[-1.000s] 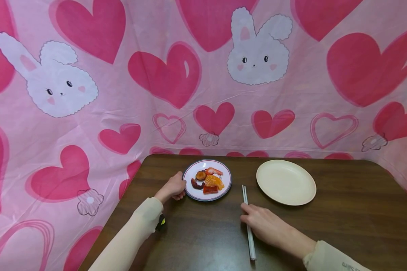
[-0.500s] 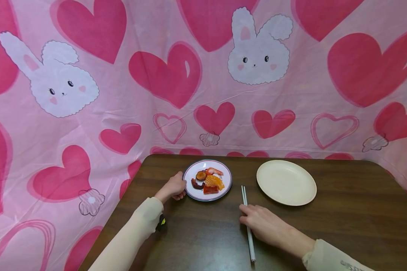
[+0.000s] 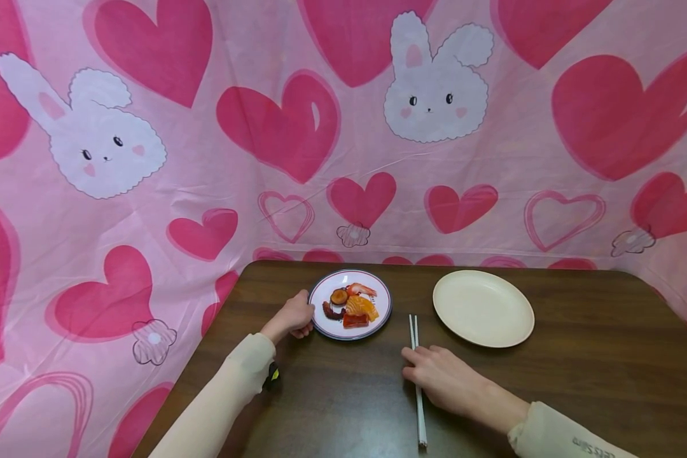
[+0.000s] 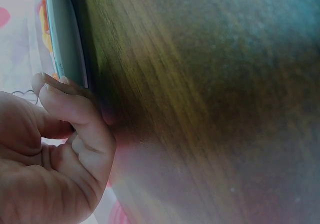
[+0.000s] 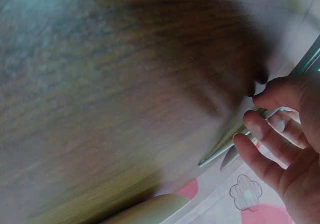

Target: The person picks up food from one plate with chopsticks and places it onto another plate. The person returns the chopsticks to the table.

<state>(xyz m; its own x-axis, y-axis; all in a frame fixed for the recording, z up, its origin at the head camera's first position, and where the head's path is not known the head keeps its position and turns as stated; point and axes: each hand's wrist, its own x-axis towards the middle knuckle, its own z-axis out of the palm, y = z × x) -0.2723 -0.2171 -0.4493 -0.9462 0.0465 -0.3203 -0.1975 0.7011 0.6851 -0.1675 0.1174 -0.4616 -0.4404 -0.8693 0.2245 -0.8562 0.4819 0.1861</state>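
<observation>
My left hand (image 3: pixel 291 318) grips the left rim of a small white plate (image 3: pixel 330 287) with coloured edge rings. In the left wrist view its curled fingers touch the plate's side (image 4: pixel 65 38). On that plate lie an orange slice (image 3: pixel 362 306), a shrimp (image 3: pixel 362 290), a red block (image 3: pixel 355 321), a round brown slice (image 3: pixel 340 296) and a dark curled piece (image 3: pixel 331 312). Right of it, my right hand (image 3: pixel 446 378) holds a pair of pale chopsticks (image 3: pixel 420 416) between thumb and fingers, low over the table. Their far tips stand slightly apart, pointing away from me.
A cream oval plate (image 3: pixel 483 308) with nothing on it lies at the back right, beyond the right hand. The dark wooden table (image 3: pixel 332 401) ends at a pink cloth (image 3: pixel 298 222) printed with hearts and rabbits. A dark band sits under the left sleeve (image 3: pixel 223 394).
The right hand has shifted slightly left, and the chopsticks' near ends have swung left and toward me. Their far tips look a little more apart. The left hand and plate have stayed put.
</observation>
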